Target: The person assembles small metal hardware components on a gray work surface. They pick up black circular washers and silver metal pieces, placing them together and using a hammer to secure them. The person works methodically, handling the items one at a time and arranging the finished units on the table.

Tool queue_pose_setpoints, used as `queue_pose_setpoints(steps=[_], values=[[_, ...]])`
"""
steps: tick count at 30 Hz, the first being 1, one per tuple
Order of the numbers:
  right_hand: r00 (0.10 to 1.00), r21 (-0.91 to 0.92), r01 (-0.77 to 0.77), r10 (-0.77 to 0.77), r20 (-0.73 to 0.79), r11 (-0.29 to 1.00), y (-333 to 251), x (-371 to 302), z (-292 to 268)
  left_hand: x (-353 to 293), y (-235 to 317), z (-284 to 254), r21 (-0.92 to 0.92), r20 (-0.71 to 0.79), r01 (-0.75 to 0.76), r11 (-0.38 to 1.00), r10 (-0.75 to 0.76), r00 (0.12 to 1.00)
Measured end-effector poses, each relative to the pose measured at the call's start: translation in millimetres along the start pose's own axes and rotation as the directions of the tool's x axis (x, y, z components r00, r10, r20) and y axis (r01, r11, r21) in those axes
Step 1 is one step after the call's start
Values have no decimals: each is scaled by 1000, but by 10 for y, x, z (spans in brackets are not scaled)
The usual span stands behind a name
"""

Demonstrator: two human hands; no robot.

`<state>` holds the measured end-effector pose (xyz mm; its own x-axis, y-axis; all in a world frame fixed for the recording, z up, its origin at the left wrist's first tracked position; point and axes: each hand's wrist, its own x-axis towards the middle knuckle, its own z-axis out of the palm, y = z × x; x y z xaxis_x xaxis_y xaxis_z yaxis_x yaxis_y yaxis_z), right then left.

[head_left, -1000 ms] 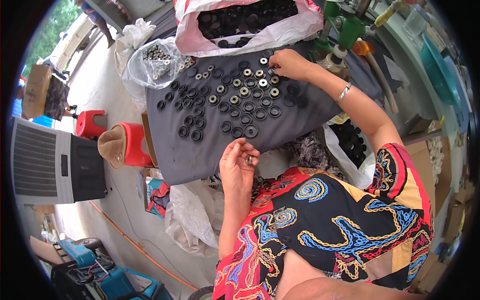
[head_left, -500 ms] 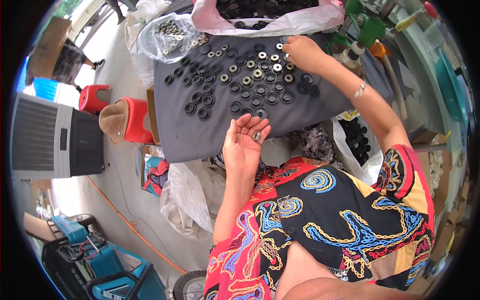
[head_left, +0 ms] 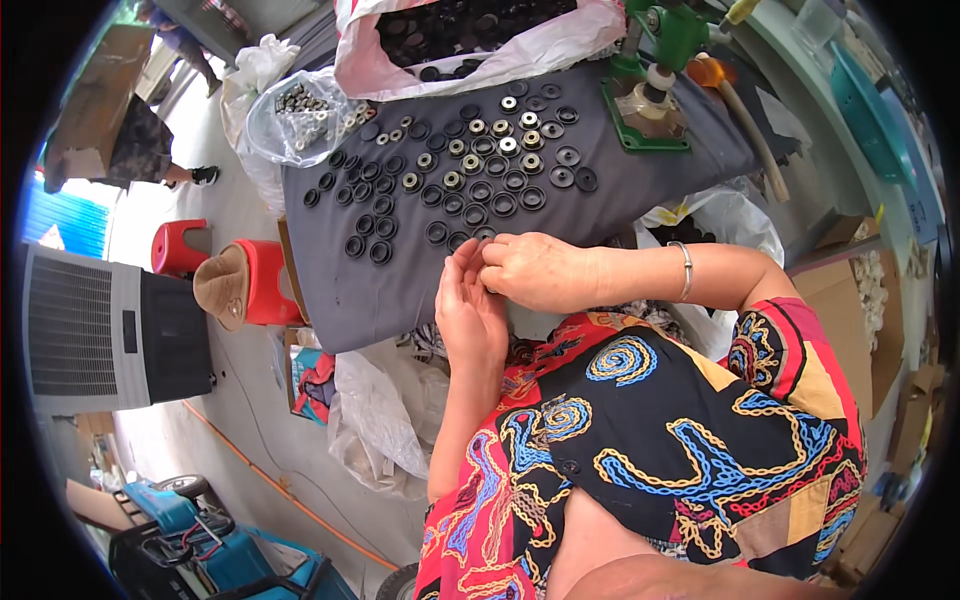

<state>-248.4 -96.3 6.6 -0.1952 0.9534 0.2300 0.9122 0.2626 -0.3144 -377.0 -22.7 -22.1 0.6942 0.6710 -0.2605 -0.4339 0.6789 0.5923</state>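
A grey cloth-covered table carries several black rubber rings, some fitted with small metal centres. My left hand is held palm up at the table's near edge, fingers slightly curled. My right hand, a silver bangle on its wrist, has come down against the left palm, its fingertips pinching there. What sits between the fingers is hidden. The nearest rings lie just beyond my fingertips.
A clear bag of small metal parts sits at the table's far left, a pink-white bag of black rings at the back, a green hand press at the right. Red stools and a grey cooler unit stand on my left.
My right hand has drawn back from the far rows of rings to meet my left palm. My left hand stayed near the table's edge. The view shifted slightly.
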Motion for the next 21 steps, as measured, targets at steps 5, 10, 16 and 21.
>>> queue_pose_setpoints(steps=[5, 10, 16, 21], values=[[993, 49, 46, -40, -113, 998, 7, 17, -20, -40, 24, 71, 59, 47, -97, 994, 95, 994], [946, 46, -35, 48, -320, 998, 482, -21, -320, 55, 244, 5, 254, 39, -313, 915, 314, 949], [830, 56, -441, 431, -355, 896, 1627, -280, -738, 495, 410, -569, 730, 78, -500, 465, 670, 738], [841, -16, -507, 491, -227, 862, 1838, -307, -662, 568, 354, -555, 810, 139, -484, 331, 693, 707]])
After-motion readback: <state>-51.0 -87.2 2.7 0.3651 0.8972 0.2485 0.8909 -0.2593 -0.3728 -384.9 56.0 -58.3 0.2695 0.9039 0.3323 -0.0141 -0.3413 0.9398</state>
